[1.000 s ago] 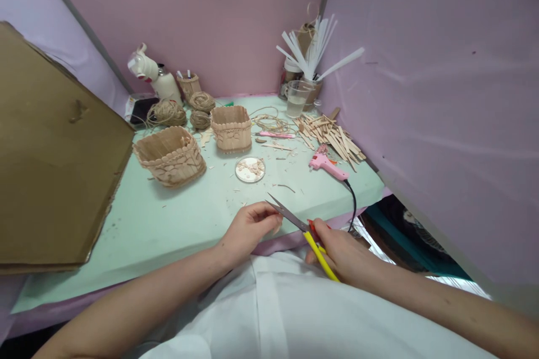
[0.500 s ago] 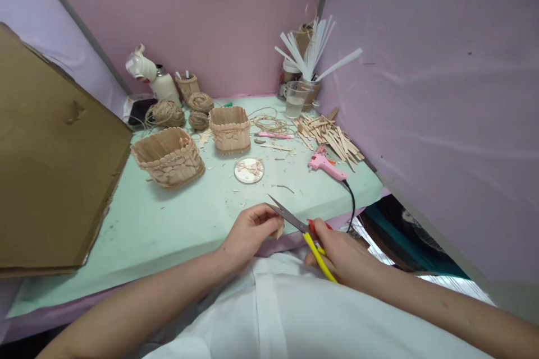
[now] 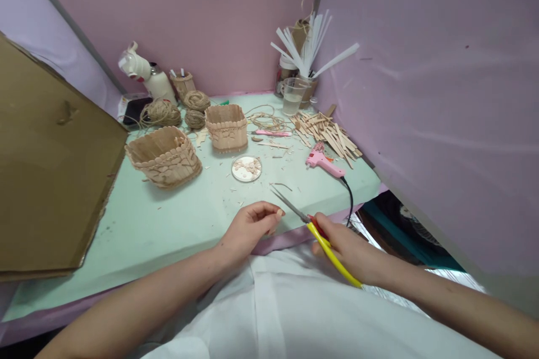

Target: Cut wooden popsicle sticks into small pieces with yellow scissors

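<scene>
No legible text, no readable label, brand, number or sign on anything in view

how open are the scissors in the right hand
Slightly open, it seems: the blades of the scissors, held in the right hand, run close together with a narrow gap between them.

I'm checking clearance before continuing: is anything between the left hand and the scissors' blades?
Nothing visible stands between them: an open gap separates the left hand from the scissors in the right hand, with the pale green tabletop showing behind.
</scene>
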### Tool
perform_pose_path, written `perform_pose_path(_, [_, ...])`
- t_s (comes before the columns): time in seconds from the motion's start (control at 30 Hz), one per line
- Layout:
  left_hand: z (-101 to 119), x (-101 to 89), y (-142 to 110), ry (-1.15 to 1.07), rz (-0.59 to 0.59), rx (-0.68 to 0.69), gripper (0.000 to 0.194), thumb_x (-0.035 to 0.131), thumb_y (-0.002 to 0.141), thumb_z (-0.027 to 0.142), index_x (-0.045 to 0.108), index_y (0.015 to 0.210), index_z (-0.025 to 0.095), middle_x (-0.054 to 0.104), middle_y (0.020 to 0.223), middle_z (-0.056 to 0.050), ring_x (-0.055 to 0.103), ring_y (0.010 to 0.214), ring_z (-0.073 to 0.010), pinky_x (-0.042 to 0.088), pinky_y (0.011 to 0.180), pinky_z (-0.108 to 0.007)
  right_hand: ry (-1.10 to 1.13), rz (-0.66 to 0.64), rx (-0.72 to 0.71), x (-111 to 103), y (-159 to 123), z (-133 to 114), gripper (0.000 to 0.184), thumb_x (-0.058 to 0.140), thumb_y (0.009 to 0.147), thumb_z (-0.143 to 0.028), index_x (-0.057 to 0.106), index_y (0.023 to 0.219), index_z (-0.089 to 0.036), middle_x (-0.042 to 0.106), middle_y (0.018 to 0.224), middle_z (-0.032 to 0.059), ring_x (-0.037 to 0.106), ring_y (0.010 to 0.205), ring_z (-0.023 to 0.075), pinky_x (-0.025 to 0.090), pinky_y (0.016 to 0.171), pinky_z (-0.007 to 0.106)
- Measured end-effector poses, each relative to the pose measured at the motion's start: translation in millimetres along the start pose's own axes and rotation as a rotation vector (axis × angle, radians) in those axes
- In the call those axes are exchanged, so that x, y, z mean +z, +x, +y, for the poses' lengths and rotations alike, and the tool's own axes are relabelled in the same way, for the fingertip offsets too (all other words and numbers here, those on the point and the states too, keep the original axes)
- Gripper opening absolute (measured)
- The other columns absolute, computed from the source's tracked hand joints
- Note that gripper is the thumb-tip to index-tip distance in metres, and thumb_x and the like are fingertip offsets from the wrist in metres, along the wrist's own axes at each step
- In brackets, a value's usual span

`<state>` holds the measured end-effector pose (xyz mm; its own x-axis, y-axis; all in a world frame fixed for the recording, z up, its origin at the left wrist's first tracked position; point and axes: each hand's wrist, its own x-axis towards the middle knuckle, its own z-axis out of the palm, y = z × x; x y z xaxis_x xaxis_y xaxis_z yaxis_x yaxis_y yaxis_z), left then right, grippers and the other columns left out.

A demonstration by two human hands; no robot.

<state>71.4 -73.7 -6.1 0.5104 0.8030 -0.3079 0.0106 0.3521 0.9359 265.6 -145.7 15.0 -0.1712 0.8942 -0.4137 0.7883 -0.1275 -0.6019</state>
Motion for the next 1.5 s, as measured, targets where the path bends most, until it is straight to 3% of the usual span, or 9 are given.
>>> perform_pose_path(0.23, [0.4, -1.2, -0.9, 0.042, 0.042, 0.046, 0.015, 0.057, 0.067, 0.021, 0.064, 0.079, 0.018, 0.053, 0.062, 0.003, 0.043, 0.058, -0.0091, 0.034, 0.055, -0.021, -0.219, 0.071, 0.036, 6.3, 2.5, 0.2, 0.034, 0.053, 0.076, -0.045, 0.040, 0.097, -0.021, 0.058, 0.081, 0.0029, 0.051, 0.062, 0.0160, 0.022, 0.050, 0.023])
perform_pose_path(0.43, [-2.5, -1.0, -0.8, 0.065, 0.036, 0.063, 0.014, 0.055, 0.068, 0.023, 0.062, 0.078, 0.017, 0.048, 0.059, 0.004, 0.039, 0.055, -0.0090, 0.032, 0.054, -0.021, -0.238, 0.073, 0.015, 7.1, 2.3, 0.9, 0.038, 0.048, 0.079, -0.047, 0.039, 0.104, -0.021, 0.059, 0.084, 0.0045, 0.054, 0.064, 0.0178, 0.022, 0.051, 0.023])
perform_pose_path(0.6, [-1.4, -0.6, -1.2, 0.049, 0.007, 0.084, 0.011, 0.054, 0.068, 0.021, 0.061, 0.075, 0.017, 0.047, 0.058, 0.004, 0.039, 0.057, -0.0091, 0.031, 0.056, -0.021, -0.245, 0.049, 0.041, 6.9, 0.9, -0.4, 0.033, 0.048, 0.080, -0.044, 0.039, 0.101, -0.021, 0.061, 0.090, 0.0064, 0.055, 0.066, 0.0188, 0.023, 0.051, 0.024])
perform_pose_path(0.8, [-0.1, -0.9, -1.3, 0.048, -0.019, 0.067, 0.009, 0.056, 0.070, 0.022, 0.062, 0.071, 0.016, 0.048, 0.057, 0.004, 0.038, 0.055, -0.0083, 0.030, 0.055, -0.021, -0.240, 0.022, 0.073, 9.5, 2.1, 2.1, 0.026, 0.048, 0.079, -0.042, 0.039, 0.093, -0.022, 0.063, 0.082, 0.0036, 0.056, 0.064, 0.0189, 0.022, 0.050, 0.023])
perform_pose_path(1.03, [-6.4, -3.7, 0.1, -0.032, -0.089, -0.035, 0.011, 0.058, 0.071, 0.027, 0.062, 0.073, 0.016, 0.047, 0.054, 0.004, 0.037, 0.052, -0.0076, 0.028, 0.052, -0.021, -0.066, -0.057, 0.037, 7.5, -1.0, 1.8, 0.013, 0.042, 0.083, -0.034, 0.040, 0.087, -0.022, 0.065, 0.083, 0.0015, 0.057, 0.071, 0.0174, 0.032, 0.058, 0.024])
perform_pose_path(1.1, [-5.8, -4.2, 0.4, -0.028, -0.071, -0.060, 0.015, 0.061, 0.070, 0.030, 0.063, 0.075, 0.016, 0.048, 0.056, 0.004, 0.037, 0.052, -0.0074, 0.027, 0.050, -0.021, 0.009, -0.075, 0.003, 2.8, -2.1, 1.0, 0.007, 0.040, 0.084, -0.029, 0.040, 0.083, -0.022, 0.064, 0.080, 0.0000, 0.055, 0.069, 0.0153, 0.034, 0.060, 0.023])
perform_pose_path(1.2, [-3.2, -4.7, 0.8, -0.001, -0.036, -0.079, 0.020, 0.063, 0.068, 0.034, 0.064, 0.077, 0.016, 0.051, 0.061, 0.003, 0.039, 0.053, -0.0073, 0.028, 0.050, -0.020, 0.086, -0.124, -0.040, -5.0, -1.4, 0.2, 0.013, 0.036, 0.085, -0.030, 0.038, 0.076, -0.021, 0.060, 0.075, -0.0006, 0.050, 0.062, 0.0126, 0.035, 0.056, 0.022])
perform_pose_path(1.33, [-1.6, -5.7, 1.1, 0.047, -0.010, -0.047, 0.019, 0.063, 0.068, 0.033, 0.066, 0.077, 0.017, 0.057, 0.066, 0.001, 0.042, 0.056, -0.0082, 0.032, 0.053, -0.020, -0.014, -0.080, -0.035, -6.8, 2.5, 3.0, 0.020, 0.045, 0.081, -0.038, 0.035, 0.076, -0.022, 0.058, 0.072, -0.0010, 0.049, 0.059, 0.0131, 0.033, 0.053, 0.022])
perform_pose_path(1.5, [-5.5, -7.6, 1.9, 0.066, -0.020, 0.025, 0.014, 0.059, 0.070, 0.024, 0.067, 0.080, 0.018, 0.062, 0.076, 0.000, 0.046, 0.063, -0.0101, 0.037, 0.059, -0.021, -0.194, 0.010, -0.016, -1.7, 4.3, 6.1, 0.016, 0.046, 0.080, -0.035, 0.037, 0.085, -0.022, 0.061, 0.081, 0.0037, 0.055, 0.064, 0.0173, 0.031, 0.051, 0.022])
